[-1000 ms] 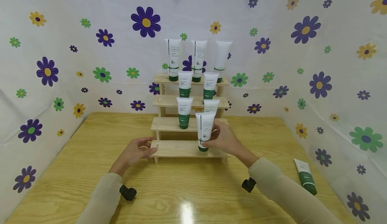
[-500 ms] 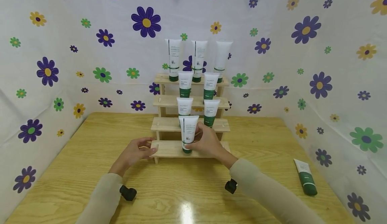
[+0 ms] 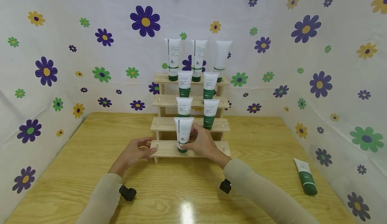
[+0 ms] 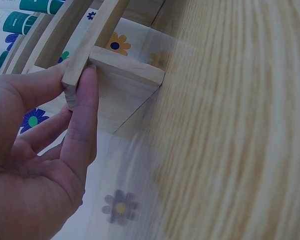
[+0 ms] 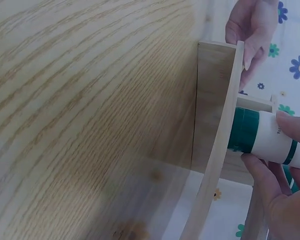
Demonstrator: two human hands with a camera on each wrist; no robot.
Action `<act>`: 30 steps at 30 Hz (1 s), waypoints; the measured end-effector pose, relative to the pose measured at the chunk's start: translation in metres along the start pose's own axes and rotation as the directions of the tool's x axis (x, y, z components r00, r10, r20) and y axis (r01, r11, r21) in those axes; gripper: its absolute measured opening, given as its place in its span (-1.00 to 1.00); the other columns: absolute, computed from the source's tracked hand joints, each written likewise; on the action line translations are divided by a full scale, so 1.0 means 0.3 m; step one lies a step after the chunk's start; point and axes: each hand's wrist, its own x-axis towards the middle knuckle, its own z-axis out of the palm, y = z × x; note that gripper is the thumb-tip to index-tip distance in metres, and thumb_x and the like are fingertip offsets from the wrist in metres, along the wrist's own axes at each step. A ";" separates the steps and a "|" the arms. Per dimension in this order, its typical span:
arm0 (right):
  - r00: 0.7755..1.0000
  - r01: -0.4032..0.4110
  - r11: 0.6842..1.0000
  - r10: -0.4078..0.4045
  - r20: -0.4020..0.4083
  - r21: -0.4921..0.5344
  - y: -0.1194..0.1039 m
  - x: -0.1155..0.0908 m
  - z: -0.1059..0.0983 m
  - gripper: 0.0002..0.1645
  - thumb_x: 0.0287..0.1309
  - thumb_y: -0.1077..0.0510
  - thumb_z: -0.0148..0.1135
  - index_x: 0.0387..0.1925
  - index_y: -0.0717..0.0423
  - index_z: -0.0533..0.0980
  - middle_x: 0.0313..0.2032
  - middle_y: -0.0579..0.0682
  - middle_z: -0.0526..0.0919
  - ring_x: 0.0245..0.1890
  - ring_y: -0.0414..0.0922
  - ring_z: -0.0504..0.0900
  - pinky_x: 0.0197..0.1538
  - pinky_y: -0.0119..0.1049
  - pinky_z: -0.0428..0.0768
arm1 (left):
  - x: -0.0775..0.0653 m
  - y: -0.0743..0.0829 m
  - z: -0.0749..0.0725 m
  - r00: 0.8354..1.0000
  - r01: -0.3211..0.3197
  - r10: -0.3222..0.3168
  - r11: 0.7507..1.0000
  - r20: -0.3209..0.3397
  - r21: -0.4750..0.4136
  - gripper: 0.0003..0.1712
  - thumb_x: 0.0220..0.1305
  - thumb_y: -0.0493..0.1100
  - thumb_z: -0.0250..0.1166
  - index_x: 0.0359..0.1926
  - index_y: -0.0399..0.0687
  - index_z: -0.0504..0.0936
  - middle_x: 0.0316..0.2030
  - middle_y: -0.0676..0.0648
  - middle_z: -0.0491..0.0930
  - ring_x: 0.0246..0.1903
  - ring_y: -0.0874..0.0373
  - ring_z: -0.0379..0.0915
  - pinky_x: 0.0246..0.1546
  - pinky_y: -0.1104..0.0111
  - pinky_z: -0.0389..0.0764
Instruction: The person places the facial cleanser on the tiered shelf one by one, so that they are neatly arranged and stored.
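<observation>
A white squeeze tube (image 3: 183, 131) with a green cap stands upright at the lowest step of a wooden tiered stand (image 3: 167, 145). My right hand (image 3: 203, 142) grips that tube from its right side. In the right wrist view the tube's green cap (image 5: 244, 131) meets the step's board, with thumb and fingers on either side of the white body. My left hand (image 3: 134, 152) pinches the left end of the lowest step; the left wrist view shows thumb and forefinger (image 4: 85, 115) on the board's end. Two smaller tubes, one partly hidden, stand on the step behind.
Two small tubes (image 3: 210, 84) occupy the third step. Three taller tubes (image 3: 198, 57) line the top step. Another tube (image 3: 306, 177) lies on the wooden table (image 3: 90, 150) at the right. Flowered cloth (image 3: 121, 56) walls the back and sides.
My right hand has moved left along the lowest step with the tube, uncovering the right tube behind and covering part of the left one. My left hand has stayed put.
</observation>
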 end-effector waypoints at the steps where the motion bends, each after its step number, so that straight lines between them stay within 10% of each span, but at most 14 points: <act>1: 1.000 0.007 1.000 -0.007 0.000 -0.004 0.001 0.000 0.002 -0.44 -0.18 0.24 0.73 -0.21 0.14 0.50 -0.13 0.08 0.78 -0.16 -0.06 0.78 -0.04 -0.21 0.76 | 0.000 0.000 -0.001 1.000 -0.003 0.003 1.000 0.001 0.002 -0.25 0.38 -0.11 0.40 0.46 -0.30 0.35 0.03 -0.30 0.55 -0.12 0.14 0.67 -0.10 0.24 0.81; 30: 0.998 0.062 0.998 -0.061 0.030 -0.020 0.007 -0.011 0.003 -0.42 -0.11 0.21 0.70 -0.07 0.16 0.53 -0.10 0.09 0.76 -0.16 -0.05 0.78 -0.08 -0.25 0.78 | 0.001 -0.001 0.000 1.000 -0.002 0.002 1.000 0.003 0.019 -0.25 0.39 -0.12 0.40 0.46 -0.32 0.34 0.05 -0.32 0.53 -0.09 0.13 0.67 -0.08 0.25 0.80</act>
